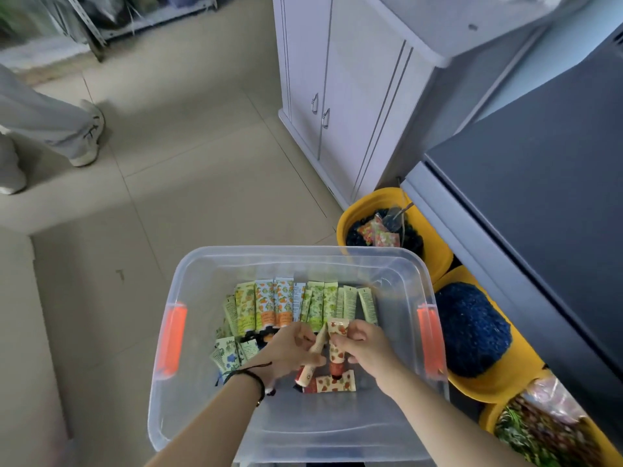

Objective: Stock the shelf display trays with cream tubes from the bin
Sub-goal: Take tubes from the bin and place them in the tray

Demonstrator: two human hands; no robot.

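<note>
Head-worn wide-angle view, facing steeply down, close above the bin (303, 251)

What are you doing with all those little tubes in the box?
A person is picking cream tubes out of a clear bin. The left hand grips one strawberry tube, and the right hand holds a second strawberry tube beside it. A third strawberry tube lies on the bin floor, and rows of other tubes line the far side. No display tray shows yet.
</note>
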